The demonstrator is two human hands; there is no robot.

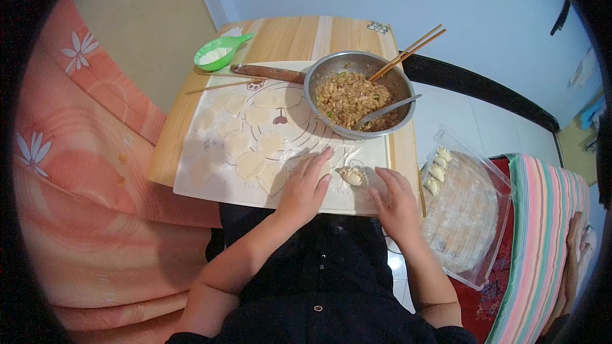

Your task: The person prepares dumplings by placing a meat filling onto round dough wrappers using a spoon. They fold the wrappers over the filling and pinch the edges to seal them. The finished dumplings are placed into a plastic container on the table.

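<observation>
A filled dumpling wrapper (351, 176) is laid long-axis left-right between both flat, spread-open hands, left hand (306, 185) and right hand (395, 200), near the mat's (210, 185) front edge.

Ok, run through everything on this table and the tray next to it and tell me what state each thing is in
left hand: open, flat on the mat
right hand: open, fingertips at the filled wrapper
filled wrapper: unfolded, filling on top
metal bowl: holds minced filling, spoon resting inside
chopsticks: laid across the bowl rim
round wrappers: flat, unfilled, spread over the mat
green scoop: holds flour
rolling pin: lying idle
clear tray: mostly bare, a few folded dumplings in one row
</observation>
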